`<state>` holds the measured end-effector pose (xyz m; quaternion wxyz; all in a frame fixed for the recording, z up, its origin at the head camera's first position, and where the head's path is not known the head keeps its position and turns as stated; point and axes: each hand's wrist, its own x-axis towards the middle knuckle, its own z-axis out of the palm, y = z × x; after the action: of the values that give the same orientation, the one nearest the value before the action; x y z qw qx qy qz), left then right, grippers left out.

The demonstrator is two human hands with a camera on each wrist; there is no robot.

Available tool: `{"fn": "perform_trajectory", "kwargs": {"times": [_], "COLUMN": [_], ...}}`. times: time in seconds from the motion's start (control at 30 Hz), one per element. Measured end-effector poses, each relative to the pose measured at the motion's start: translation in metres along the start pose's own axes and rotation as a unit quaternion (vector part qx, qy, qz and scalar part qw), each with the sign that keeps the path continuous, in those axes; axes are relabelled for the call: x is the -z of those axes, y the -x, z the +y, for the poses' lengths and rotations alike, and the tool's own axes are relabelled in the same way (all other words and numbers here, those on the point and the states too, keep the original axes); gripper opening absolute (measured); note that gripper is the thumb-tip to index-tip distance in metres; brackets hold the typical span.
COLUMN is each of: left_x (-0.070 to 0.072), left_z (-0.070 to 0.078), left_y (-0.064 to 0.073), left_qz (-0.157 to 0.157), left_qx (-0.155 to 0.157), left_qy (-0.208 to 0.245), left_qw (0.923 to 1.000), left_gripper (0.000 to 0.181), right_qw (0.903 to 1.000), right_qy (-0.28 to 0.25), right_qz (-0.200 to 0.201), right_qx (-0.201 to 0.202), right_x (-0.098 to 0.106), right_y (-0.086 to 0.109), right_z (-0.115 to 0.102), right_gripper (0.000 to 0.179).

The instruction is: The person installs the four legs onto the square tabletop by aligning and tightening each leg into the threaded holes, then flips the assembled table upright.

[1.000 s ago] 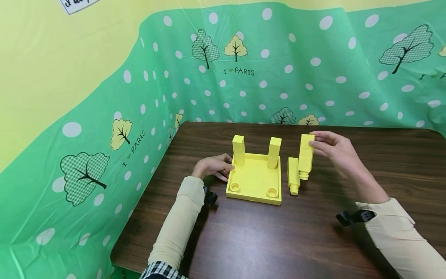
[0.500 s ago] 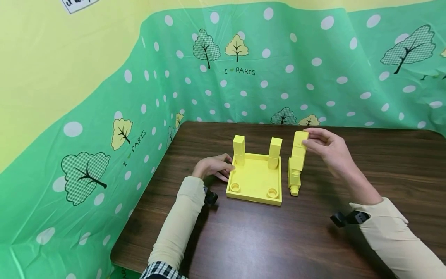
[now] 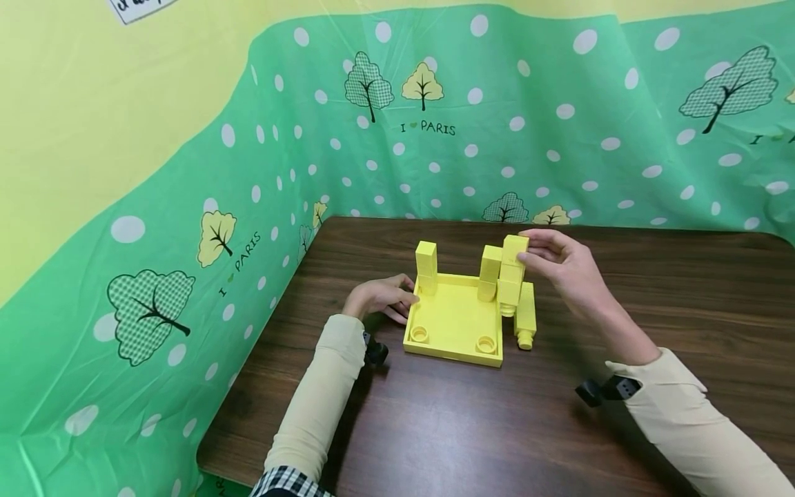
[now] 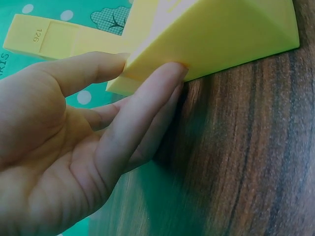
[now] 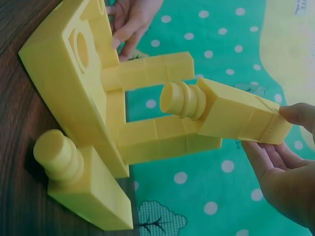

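A yellow toy tabletop (image 3: 456, 321) lies with its raised rim up. Two square table legs, the left leg (image 3: 426, 266) and the right leg (image 3: 490, 269), stand in its far corners. Round sockets show in both near corners. My left hand (image 3: 381, 299) pinches the left rim, one digit at its edge and another against the outer wall (image 4: 211, 44). Between thumb and fingers my right hand (image 3: 562, 266) holds another table leg (image 5: 241, 110) by its plain end, its ridged peg pointing down. This leg overlaps the tabletop's right rim in the head view.
One more table leg (image 3: 524, 317) lies on the dark wooden table (image 3: 453, 428), just right of the tabletop, peg toward me. A green and yellow cloth (image 3: 472, 152) with printed trees hangs behind the table and along its left side.
My right hand has carried its table leg leftward, passing over the lying leg to the tabletop's right rim. The left hand and the tabletop have stayed in place.
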<state>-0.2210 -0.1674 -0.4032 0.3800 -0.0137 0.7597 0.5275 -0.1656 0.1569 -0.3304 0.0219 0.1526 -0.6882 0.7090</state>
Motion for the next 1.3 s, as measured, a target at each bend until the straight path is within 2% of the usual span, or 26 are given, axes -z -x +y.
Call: {"fn": "perform_trajectory", "kwargs": {"times": [0.43,0.77,1.1,1.3], "left_x": [-0.001,-0.001,0.0,0.001], "left_z": [0.001,0.004,0.003,0.002], "left_y": [0.0,0.002,0.0,-0.001], "left_qz": [0.0,-0.003,-0.003,-0.002], "left_qx": [0.002,0.003,0.002,0.002], "left_qy": [-0.003,-0.004,-0.004,-0.005], "left_qw": [1.0,1.0,1.0,1.0], "left_gripper": [0.041,0.042,0.041,0.041], "right_qw": [0.9987,0.9979,0.9958,0.9949], "right_qy": [-0.026,0.017,0.036,0.059], "right_qz": [-0.034,-0.044,-0.057,-0.059], "right_qx": [0.026,0.044,0.062,0.056], "right_x": [-0.022,-0.042,-0.06,-0.071], "right_y": [-0.001,-0.001,-0.003,-0.003], "right_z": [0.004,0.013,0.019,0.022], "right_gripper": [0.036,0.041,0.04,0.041]}}
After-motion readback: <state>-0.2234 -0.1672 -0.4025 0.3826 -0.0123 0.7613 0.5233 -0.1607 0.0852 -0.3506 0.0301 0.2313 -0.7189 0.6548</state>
